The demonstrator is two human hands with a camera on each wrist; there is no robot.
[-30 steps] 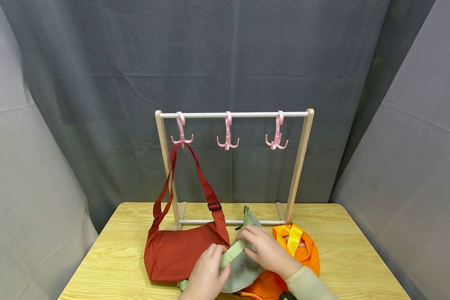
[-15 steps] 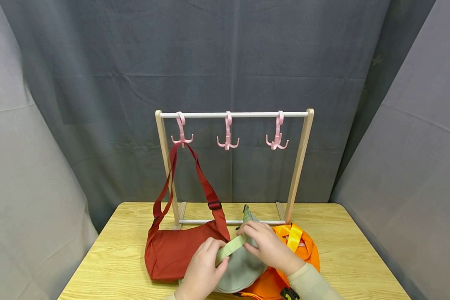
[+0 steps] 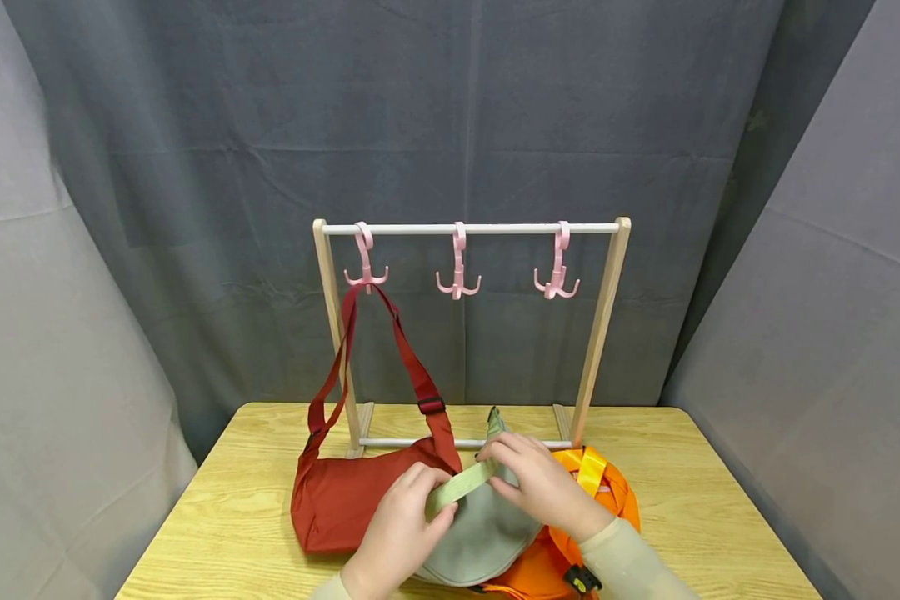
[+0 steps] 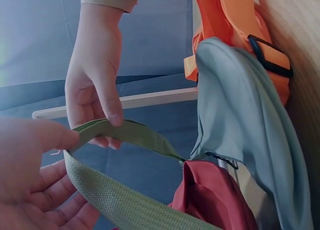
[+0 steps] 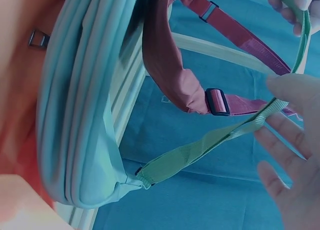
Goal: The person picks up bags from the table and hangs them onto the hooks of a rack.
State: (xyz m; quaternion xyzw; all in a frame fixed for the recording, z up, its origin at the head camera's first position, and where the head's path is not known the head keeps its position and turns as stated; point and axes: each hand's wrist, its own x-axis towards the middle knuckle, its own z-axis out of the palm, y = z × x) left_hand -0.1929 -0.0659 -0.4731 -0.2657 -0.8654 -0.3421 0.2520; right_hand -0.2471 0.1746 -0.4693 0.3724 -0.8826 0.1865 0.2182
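Left hand (image 3: 399, 527) and right hand (image 3: 543, 482) both on the light green strap (image 3: 461, 487) of the grey-green bag (image 3: 483, 537). Grip: each hand pinches the strap between thumb and fingers, left hand at the nearer, left point, right hand farther and to the right; a short taut-looking span runs between them, other fingers loose per the wrist views. Grey-green bag sits near, center, in front of the rack (image 3: 510, 228), overlapping the orange bag (image 3: 621, 504) to its right; can't tell if its underside touches the table (image 3: 217, 525). Red bag (image 3: 356, 500) is just left of it, its red strap (image 3: 414, 367) running up to the left pink hook (image 3: 365, 258); can't tell if its base rests on the wood. Middle pink hook (image 3: 458, 265) and right pink hook (image 3: 557, 265) hang from the same white top bar, with no strap on either. Black buckle (image 3: 582, 578) on the orange bag lies near the right forearm. Dark grey curtain (image 3: 270, 167) behind.
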